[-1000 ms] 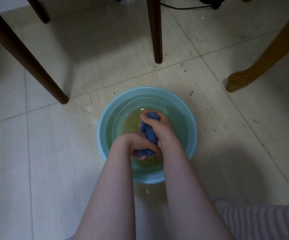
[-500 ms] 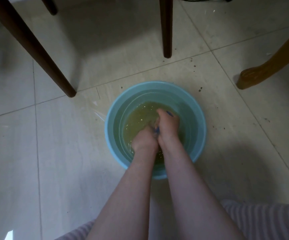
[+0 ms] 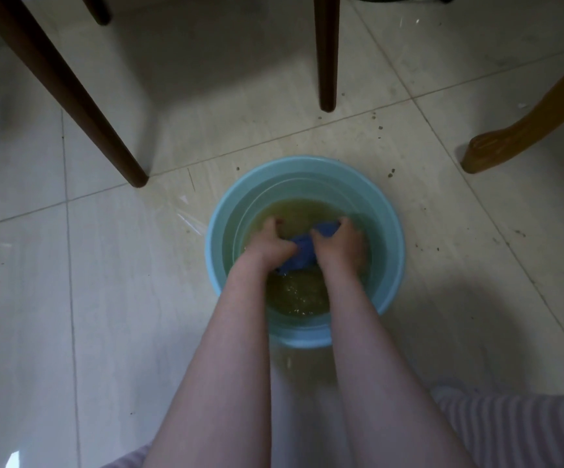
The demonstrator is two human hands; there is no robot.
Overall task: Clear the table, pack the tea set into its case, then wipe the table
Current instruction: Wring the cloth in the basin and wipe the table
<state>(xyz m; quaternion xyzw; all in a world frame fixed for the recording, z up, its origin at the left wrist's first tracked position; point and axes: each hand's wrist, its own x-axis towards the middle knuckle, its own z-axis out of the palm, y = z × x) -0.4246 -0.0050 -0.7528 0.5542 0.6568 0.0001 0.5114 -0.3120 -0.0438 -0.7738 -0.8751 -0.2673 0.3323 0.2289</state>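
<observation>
Okay, I'm looking down at both hands working inside a light blue basin (image 3: pixel 307 163) that is sitting on the tiled floor (image 3: pixel 105 298). The blue cloth (image 3: pixel 302 256) is lying bunched between the two hands, partly dipping into the yellowish water (image 3: pixel 294 298). The left hand (image 3: pixel 272 243) is gripping the cloth's left end with its fingers curled round it. The right hand (image 3: pixel 339 246) is clenching the right end, and a bit of cloth is poking out beyond it on the far side. I'm seeing both wrists inside the rim. Two dark wooden legs (image 3: pixel 71 96) are standing beyond the basin, a lighter curved leg (image 3: pixel 510 136) is standing at the right, and striped fabric (image 3: pixel 527 430) is showing at the bottom right.
</observation>
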